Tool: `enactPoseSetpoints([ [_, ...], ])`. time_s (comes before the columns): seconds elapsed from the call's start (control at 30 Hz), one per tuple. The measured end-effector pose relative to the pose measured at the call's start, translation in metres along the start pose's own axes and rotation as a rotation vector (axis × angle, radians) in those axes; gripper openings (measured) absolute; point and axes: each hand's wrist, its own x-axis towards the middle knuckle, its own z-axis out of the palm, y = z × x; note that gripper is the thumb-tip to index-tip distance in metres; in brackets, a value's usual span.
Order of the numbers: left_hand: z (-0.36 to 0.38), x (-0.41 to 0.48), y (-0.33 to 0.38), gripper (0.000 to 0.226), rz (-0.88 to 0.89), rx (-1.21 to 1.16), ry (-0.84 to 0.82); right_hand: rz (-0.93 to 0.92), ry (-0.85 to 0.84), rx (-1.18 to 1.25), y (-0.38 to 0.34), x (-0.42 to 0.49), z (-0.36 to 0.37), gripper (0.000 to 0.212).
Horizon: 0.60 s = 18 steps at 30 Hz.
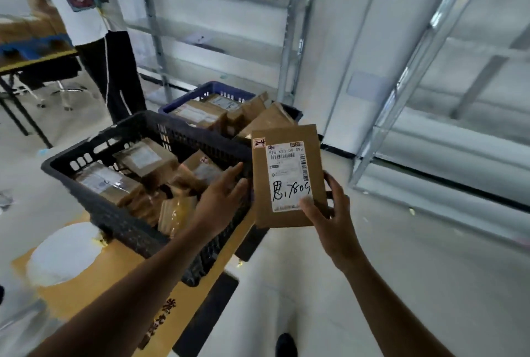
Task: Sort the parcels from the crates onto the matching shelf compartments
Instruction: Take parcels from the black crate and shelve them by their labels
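Our left hand [222,196] hovers, fingers loose and apart, above the black crate [120,224] of parcels [143,159]; at its twelve o'clock sits the blue crate [183,98]. At three o'clock our right hand [327,214] pinches a flat brown parcel [286,134] upright, thumb on the label.

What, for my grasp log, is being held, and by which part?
The right hand grips the brown parcel by its lower right corner; the left hand holds nothing.

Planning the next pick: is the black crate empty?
No, several brown parcels lie inside the black crate.
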Motion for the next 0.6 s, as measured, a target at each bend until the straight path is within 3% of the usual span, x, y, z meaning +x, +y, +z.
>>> enactPoseSetpoints([
  [0.07, 0.029, 0.004, 0.011, 0.034, 0.102, 0.201, -0.014, 0.021, 0.109, -0.010, 0.006, -0.021, -0.037, 0.070],
  [0.2, 0.099, 0.007, 0.027, 0.062, 0.110, 0.683, -0.086, 0.048, 0.278, 0.024, 0.018, -0.060, -0.112, 0.069],
  [0.6, 0.393, -0.059, 0.150, 0.067, 0.344, 0.705, -0.312, 0.063, 0.582, 0.040, 0.073, -0.172, -0.393, 0.068],
])
